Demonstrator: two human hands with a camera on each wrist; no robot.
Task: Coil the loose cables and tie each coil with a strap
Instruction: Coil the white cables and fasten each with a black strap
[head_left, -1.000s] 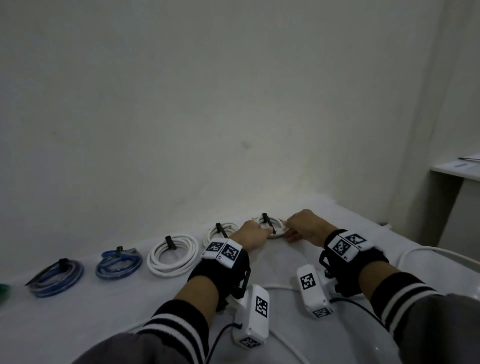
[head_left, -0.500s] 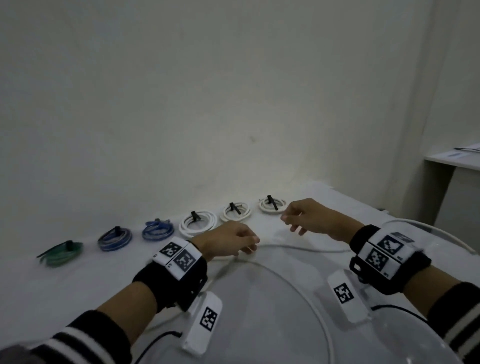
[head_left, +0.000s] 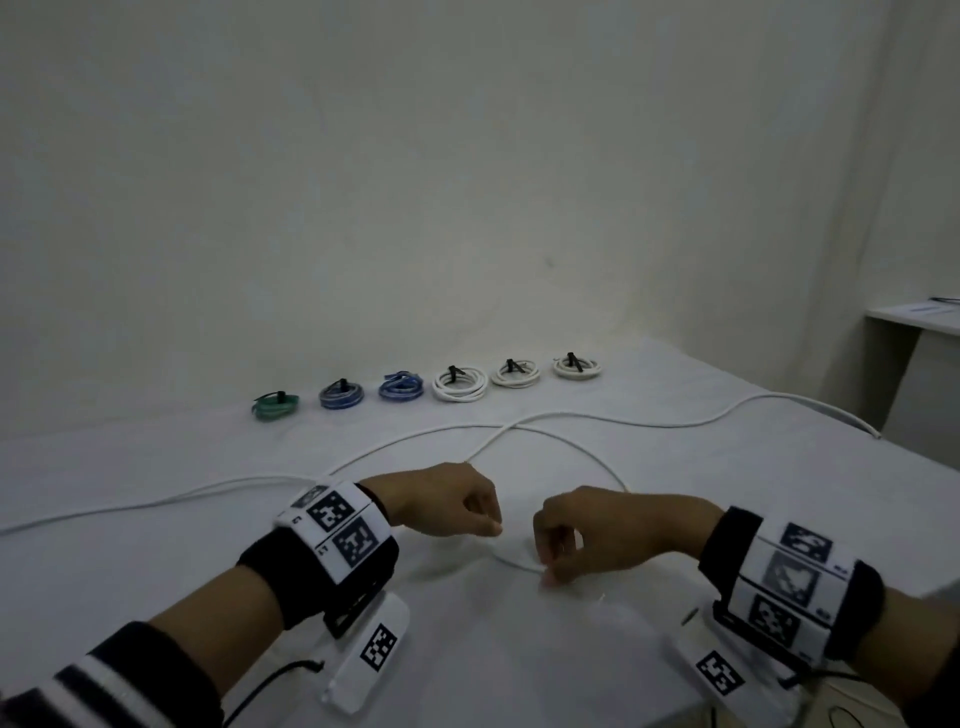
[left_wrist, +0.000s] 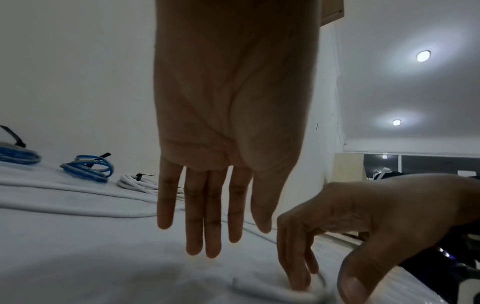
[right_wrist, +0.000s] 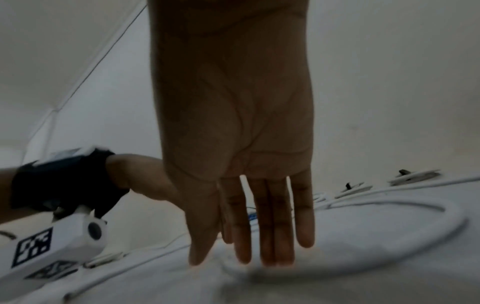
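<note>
white loose cable (head_left: 566, 415) lies uncoiled across the white-covered desk (head_left: 156, 545), running from the left edge, crossing over itself near the middle and trailing off toward the right edge, with one wide loop curving back toward the person. the left hand (head_left: 441, 501) hovers just above the cover near this loop; in the left wrist view its fingers (left_wrist: 211, 216) hang straight and close together, the grip spread and holding nothing. the right hand (head_left: 587, 535) is just beside it, apart from it, fingertips down at the near arc of the loop. in the left wrist view the right hand (left_wrist: 363, 230) has its fingers bent down onto the cable (left_wrist: 280, 292) with the thumb close alongside, yet motion blur hides whether the grip actually pinches the cable or only touches it, so that cannot be told. in the right wrist view the fingers (right_wrist: 275, 226) point down at the cover with the loop (right_wrist: 389, 207) curving off to the right.

along the far side of the desk, by the wall, six tied coils sit in a row, well apart from the hands: a green coil (head_left: 275, 406), two blue coils (head_left: 341, 397) (head_left: 400, 388), and three white coils (head_left: 460, 384) (head_left: 516, 373) (head_left: 576, 366), each with a dark strap (head_left: 455, 371) sticking up.

both wrists wear black bands (head_left: 332, 566) carrying white marker tags.
</note>
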